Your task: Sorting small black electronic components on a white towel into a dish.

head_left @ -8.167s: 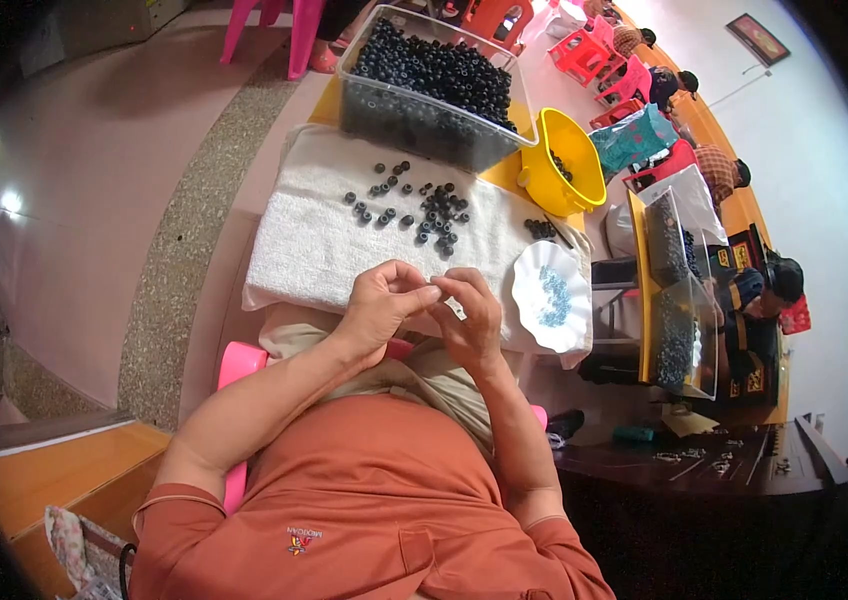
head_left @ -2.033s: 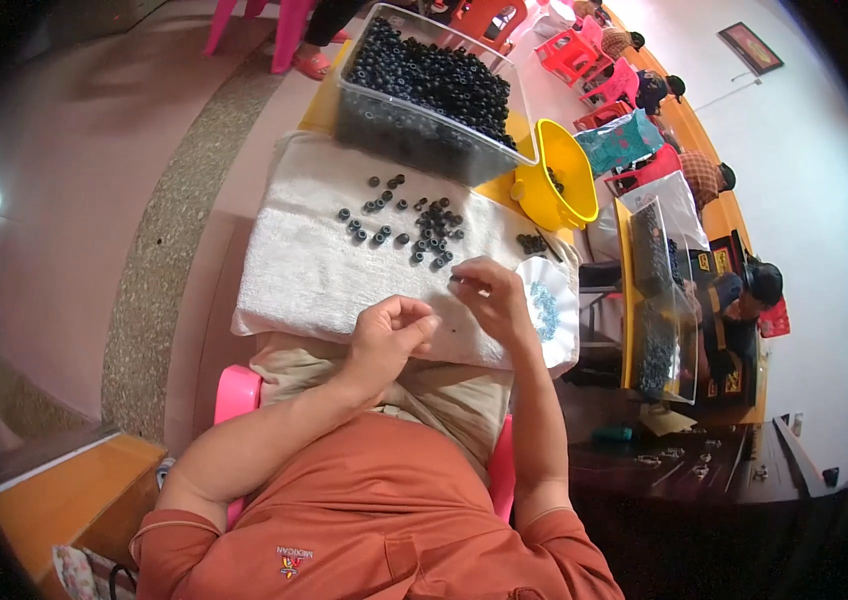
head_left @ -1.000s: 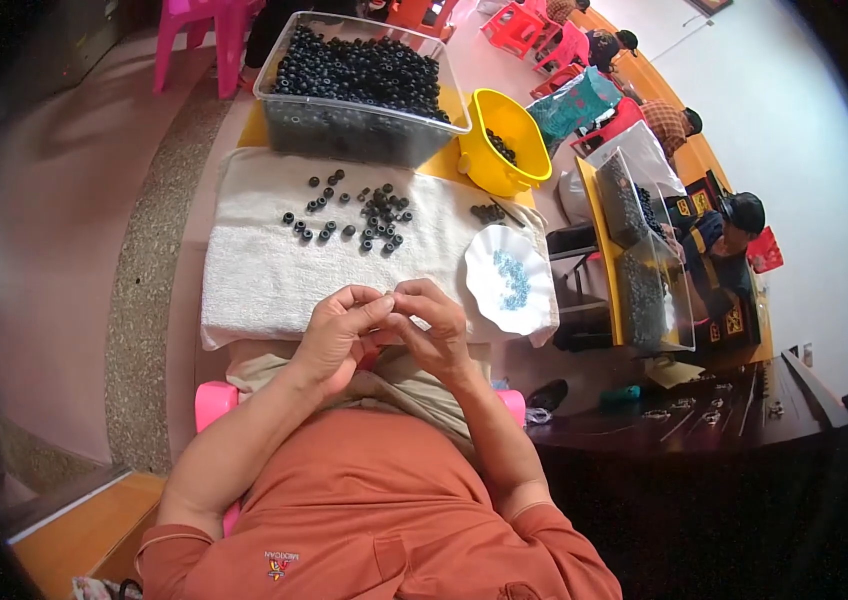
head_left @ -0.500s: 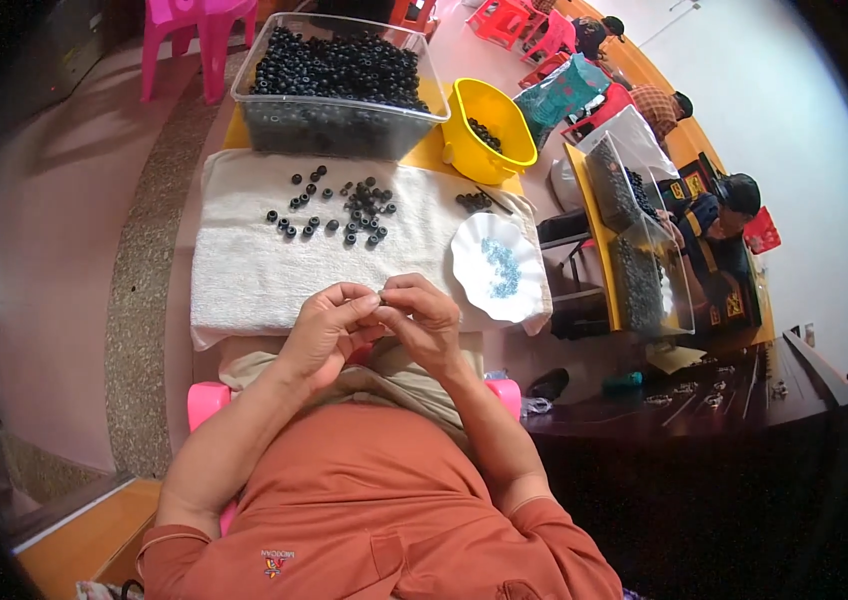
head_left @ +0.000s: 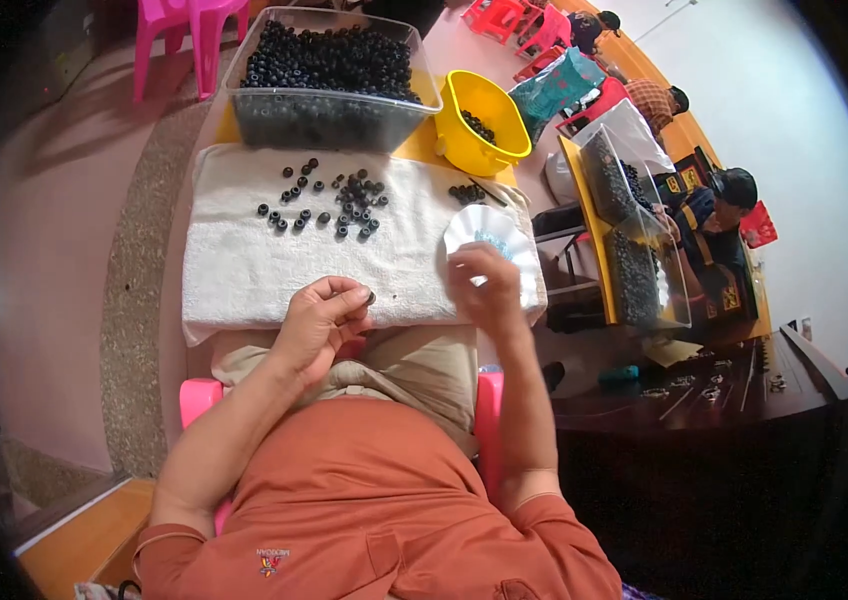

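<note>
My left hand (head_left: 314,325) pinches a small dark bead (head_left: 371,298) between thumb and fingertips, above the near edge of a white towel (head_left: 234,275). Over the near side of a white scalloped dish (head_left: 458,232) is my right hand (head_left: 489,290), its curled fingers smeared by motion. Whether it holds anything cannot be made out. Small clear blue pieces (head_left: 492,242) lie in the dish, partly hidden by that hand. Several loose black beads (head_left: 356,203) are scattered on the towel beyond my left hand. One tiny dark speck lies on the towel between my hands.
Behind the towel stand a clear tub (head_left: 319,122) full of black beads and a yellow basin (head_left: 452,150) with more beads. A thin dark stick (head_left: 487,191) lies by a small bead group (head_left: 466,193). To the right, another person (head_left: 719,225) sits beside clear bins (head_left: 634,275).
My right hand has left the left one and moved right, over the dish. My left hand has stayed nearly in place, and the dark bead in it now shows. The view has shifted slightly.
</note>
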